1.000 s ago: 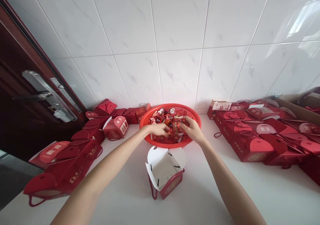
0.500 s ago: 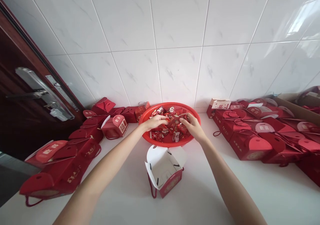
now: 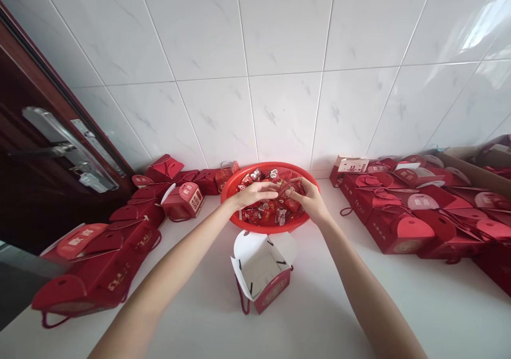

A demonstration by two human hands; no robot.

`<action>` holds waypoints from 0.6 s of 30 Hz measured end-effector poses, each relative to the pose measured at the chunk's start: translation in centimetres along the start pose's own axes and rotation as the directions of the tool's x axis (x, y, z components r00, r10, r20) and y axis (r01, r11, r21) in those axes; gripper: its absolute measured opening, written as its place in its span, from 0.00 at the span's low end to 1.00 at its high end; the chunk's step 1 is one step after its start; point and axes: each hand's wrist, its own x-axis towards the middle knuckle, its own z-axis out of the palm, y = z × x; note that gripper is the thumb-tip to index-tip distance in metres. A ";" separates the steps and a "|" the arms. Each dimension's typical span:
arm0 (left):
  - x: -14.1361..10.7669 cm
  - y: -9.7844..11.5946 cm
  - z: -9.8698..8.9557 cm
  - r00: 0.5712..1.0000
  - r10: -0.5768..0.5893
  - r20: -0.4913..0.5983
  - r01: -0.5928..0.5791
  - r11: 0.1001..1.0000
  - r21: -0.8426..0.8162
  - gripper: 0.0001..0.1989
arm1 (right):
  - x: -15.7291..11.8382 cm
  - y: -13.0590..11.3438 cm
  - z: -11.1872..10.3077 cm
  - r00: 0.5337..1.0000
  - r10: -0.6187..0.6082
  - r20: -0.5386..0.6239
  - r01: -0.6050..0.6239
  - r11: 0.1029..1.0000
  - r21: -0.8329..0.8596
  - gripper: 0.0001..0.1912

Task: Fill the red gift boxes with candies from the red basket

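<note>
Head view: the left hand (image 3: 255,194), fingers slightly spread, and right hand (image 3: 312,202), fingers curled but any pinch unclear, hover over sweets (image 3: 281,217) in a basket (image 3: 271,229). An open box (image 3: 273,293) stands just in front.

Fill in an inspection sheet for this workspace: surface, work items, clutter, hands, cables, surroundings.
Surface: white tabletop.
Work items: red basket of wrapped sweets; open box in front, white inside.
Clutter: red boxes on the left and right, crowded together.
Hands: left hand and right hand over the basket; grip on a sweet unclear.
Cables: nothing seen.
Surroundings: tiled wall behind, dark door at left.
</note>
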 end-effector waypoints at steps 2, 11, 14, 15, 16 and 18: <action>0.0 0.1 0.5 0.998 0.064 0.004 -0.064 0.998 0.005 0.24 | 0.0 0.0 0.0 1.000 0.019 -0.016 -0.018 1.000 0.015 0.19; 0.3 0.6 1.6 0.902 0.279 -0.330 -0.235 0.957 0.168 0.16 | 0.3 -0.6 -0.5 0.980 0.184 -0.073 -0.155 0.942 0.298 0.23; 0.1 0.9 1.9 0.753 0.486 -0.444 -0.351 0.867 0.354 0.12 | 0.5 -0.7 -0.7 0.969 0.247 -0.027 -0.214 0.883 0.417 0.22; 0.1 0.9 2.0 0.727 0.530 -0.437 -0.370 0.838 0.401 0.11 | 0.5 -0.8 -0.7 0.964 0.265 0.008 -0.242 0.866 0.437 0.21; 0.0 0.9 2.2 0.716 0.560 -0.416 -0.387 0.815 0.432 0.10 | 0.5 -0.9 -0.6 0.959 0.280 0.051 -0.272 0.849 0.453 0.20; 0.1 0.9 2.6 0.720 0.596 -0.355 -0.421 0.782 0.458 0.11 | 0.4 -0.9 -0.4 0.946 0.293 0.138 -0.323 0.812 0.486 0.18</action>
